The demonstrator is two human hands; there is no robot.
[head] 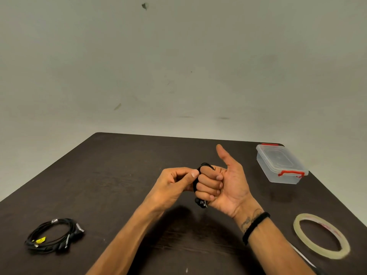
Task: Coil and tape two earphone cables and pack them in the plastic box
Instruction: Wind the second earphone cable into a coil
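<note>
**Winding the first earphone cable round the fingers**

The dark, matte wooden surface (123, 175) keeps the supplies at its edges, leaving the middle free for working. The clear plastic box (281, 164), lid shut under red clips, waits far right; the thin translucent tape roll (321, 236) lies near right. A second black cable bundle (54, 236) rests near left. The right hand (220, 183) serves as a spool: its grip is curled, thumb up, with the thin black earphone cable (204, 165) looped round the fingers. The left hand (174, 182) pinches the cable, probably feeding it.

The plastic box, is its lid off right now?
No, the plastic box sits closed at the table's far right corner, its clear lid on and both red latches down.
</note>
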